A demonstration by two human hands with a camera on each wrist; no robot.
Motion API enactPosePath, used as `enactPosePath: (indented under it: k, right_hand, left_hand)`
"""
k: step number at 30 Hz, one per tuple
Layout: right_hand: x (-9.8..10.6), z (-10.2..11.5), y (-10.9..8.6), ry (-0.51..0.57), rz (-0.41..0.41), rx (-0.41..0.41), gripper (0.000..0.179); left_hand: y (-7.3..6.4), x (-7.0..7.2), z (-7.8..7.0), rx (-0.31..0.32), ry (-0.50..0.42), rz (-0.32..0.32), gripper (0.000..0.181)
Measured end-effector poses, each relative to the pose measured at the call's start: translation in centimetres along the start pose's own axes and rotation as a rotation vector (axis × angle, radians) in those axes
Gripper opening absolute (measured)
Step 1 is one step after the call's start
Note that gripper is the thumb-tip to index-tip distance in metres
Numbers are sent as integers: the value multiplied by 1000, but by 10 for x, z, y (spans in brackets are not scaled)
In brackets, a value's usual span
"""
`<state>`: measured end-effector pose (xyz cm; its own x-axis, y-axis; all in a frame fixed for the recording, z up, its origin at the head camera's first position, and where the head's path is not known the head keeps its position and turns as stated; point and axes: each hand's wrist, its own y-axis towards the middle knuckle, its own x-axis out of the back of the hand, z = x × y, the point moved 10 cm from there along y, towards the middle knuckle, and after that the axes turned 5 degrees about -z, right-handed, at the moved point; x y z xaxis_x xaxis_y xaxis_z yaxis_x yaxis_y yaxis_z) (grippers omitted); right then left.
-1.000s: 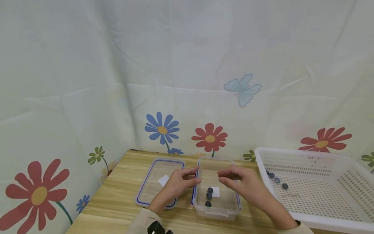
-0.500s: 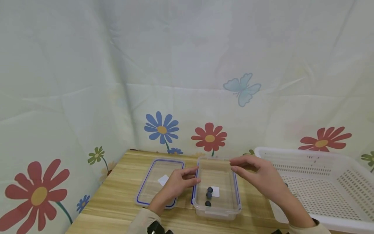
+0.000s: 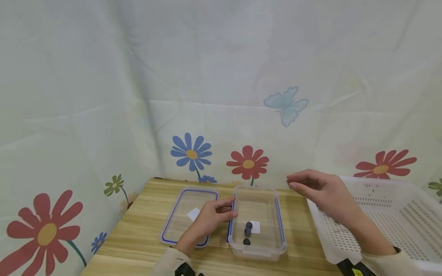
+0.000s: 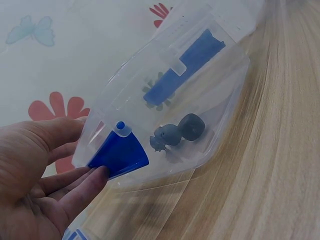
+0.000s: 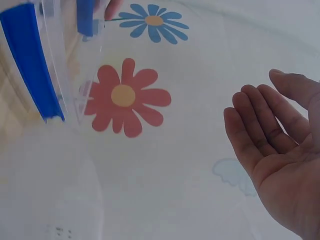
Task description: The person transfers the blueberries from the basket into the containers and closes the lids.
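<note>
My left hand (image 3: 211,217) rests against the left side of a clear plastic food container (image 3: 266,207). In the left wrist view its fingertips touch the container near a blue latch (image 4: 122,155) that hangs out. Three blueberries (image 3: 248,232) lie on the container floor beside a white paper square (image 3: 255,227). My right hand (image 3: 326,193) is raised between the container and a white basket (image 3: 340,243). Its fingers are loosely bent and the palm holds nothing, as the right wrist view shows. The berries in the basket seen earlier are hidden behind that hand.
A clear lid (image 3: 183,205) with a blue seal lies flat left of the container, with another white paper (image 3: 193,214) at it. The wooden table (image 3: 138,226) ends at a flowered curtain (image 3: 221,76) behind.
My right hand has moved away from above the container, rightward and up, to the near side of the basket's left end. The left hand, container and berries have stayed in place.
</note>
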<state>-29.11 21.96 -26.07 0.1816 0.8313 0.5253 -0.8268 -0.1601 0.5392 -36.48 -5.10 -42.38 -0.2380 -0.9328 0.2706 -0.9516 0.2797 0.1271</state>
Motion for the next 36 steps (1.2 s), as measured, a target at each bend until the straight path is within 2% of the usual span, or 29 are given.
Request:
enactPosePath:
  k: [6,15,19,25,36]
  right_hand:
    - [19,1,13,-84,20,41,19]
    - [40,-10,28,-238,74,-19,27]
    - [42,-21,30,-246,115,-36,27]
    - [40,-37,34,-251,162,7,23]
    - [57,-67,38,-332,171,-7,24]
  left_hand:
    - [-1,-1,0,-1,0,-2,56]
    - [0,-1,0,2,17,-7,54]
    - [0,-1,0,-5,18,-7,53]
    - [-1,-1,1,-2,25,-9,53]
    - [-2,0,-3,-14,26,-10,53]
